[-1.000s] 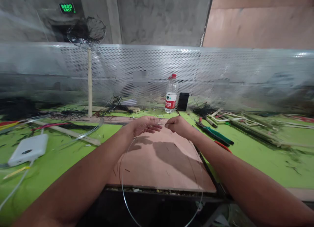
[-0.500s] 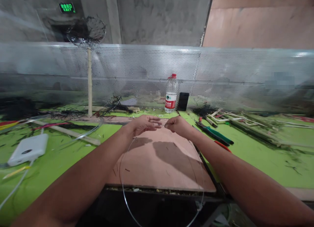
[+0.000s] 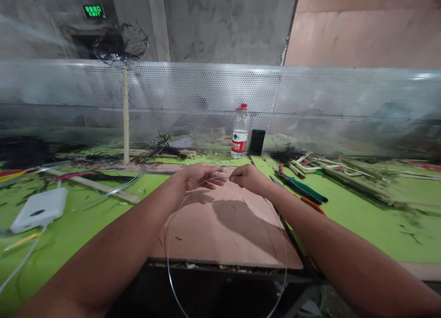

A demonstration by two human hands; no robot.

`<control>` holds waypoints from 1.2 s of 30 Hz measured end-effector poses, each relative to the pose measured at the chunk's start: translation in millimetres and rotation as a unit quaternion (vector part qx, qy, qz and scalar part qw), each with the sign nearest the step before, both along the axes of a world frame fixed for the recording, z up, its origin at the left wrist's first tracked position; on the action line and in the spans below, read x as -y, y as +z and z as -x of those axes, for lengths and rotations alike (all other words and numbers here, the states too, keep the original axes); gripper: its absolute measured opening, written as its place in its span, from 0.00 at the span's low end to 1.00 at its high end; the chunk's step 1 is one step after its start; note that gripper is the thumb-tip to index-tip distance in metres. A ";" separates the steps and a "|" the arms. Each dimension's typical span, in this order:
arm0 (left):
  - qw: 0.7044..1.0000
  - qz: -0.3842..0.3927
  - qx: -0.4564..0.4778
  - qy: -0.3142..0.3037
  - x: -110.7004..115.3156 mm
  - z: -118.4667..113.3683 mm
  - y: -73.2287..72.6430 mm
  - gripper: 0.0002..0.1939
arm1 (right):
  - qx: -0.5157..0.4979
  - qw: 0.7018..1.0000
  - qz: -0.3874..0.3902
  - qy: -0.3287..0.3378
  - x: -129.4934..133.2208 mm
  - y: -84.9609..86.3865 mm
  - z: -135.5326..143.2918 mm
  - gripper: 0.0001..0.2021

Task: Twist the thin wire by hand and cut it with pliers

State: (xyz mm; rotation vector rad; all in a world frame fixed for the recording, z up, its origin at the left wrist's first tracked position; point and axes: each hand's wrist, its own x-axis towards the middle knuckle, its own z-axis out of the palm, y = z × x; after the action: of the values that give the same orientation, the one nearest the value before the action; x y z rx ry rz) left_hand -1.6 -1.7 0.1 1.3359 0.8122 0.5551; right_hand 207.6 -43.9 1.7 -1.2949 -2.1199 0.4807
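Observation:
A thin, shiny wire (image 3: 168, 263) curves in a large loop from my hands down past the front edge of the pinkish board (image 3: 220, 244). My right hand (image 3: 248, 176), above the board's far part, is closed in a pinch on the wire near the top of the loop. Just left of it, my left hand (image 3: 203, 175) has the wire running across between thumb and loosely curled fingers. The fingertips of both hands are close but apart. Part of the loop drops out of view at the bottom.
Green-handled pliers (image 3: 303, 189) and an orange handle (image 3: 313, 206) lie right of the board. A bottle (image 3: 239, 136) and a phone (image 3: 257, 142) stand behind. Bamboo strips (image 3: 354, 180) lie right; a white power bank (image 3: 40, 209) sits left. A pole (image 3: 126, 116) carries a wire hoop.
The left side of the wire loop has swung slightly outward to the left. My left fingers have shifted a little, and more wire shows between my hands. The right hand still pinches.

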 end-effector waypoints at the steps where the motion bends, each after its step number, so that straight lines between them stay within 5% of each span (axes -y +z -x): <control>1: 1.000 -0.005 0.011 0.002 -1.1 -0.6 -1.3 0.23 | 0.000 1.000 0.000 0.000 1.0 0.5 0.4 0.10; 7: 0.999 -0.038 -0.006 0.036 -5.3 0.3 -7.9 0.21 | 0.001 1.000 0.010 -0.001 5.5 0.9 5.4 0.09; 12: 0.997 -0.023 -0.077 -0.003 1.7 -1.5 -5.9 0.24 | 0.001 1.000 0.007 0.012 3.9 -1.3 6.5 0.09; 23: 0.997 -0.060 -0.035 -0.031 0.0 -3.9 -8.4 0.23 | 0.001 1.000 -0.001 0.019 0.0 -5.9 5.8 0.09; 33: 0.976 -0.211 -0.016 0.048 -1.7 -9.1 -11.2 0.19 | -0.010 0.999 0.033 -0.004 6.0 0.4 8.1 0.09; 36: 0.976 -0.205 0.002 0.068 0.6 -7.6 -6.2 0.22 | -0.015 0.999 0.037 -0.010 7.0 3.1 6.9 0.09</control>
State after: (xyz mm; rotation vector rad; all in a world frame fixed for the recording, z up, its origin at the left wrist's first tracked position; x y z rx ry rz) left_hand 5.9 -2.3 -6.1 1.6608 0.8178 0.8677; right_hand 200.7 -50.9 4.9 -1.3408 -2.0791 0.5719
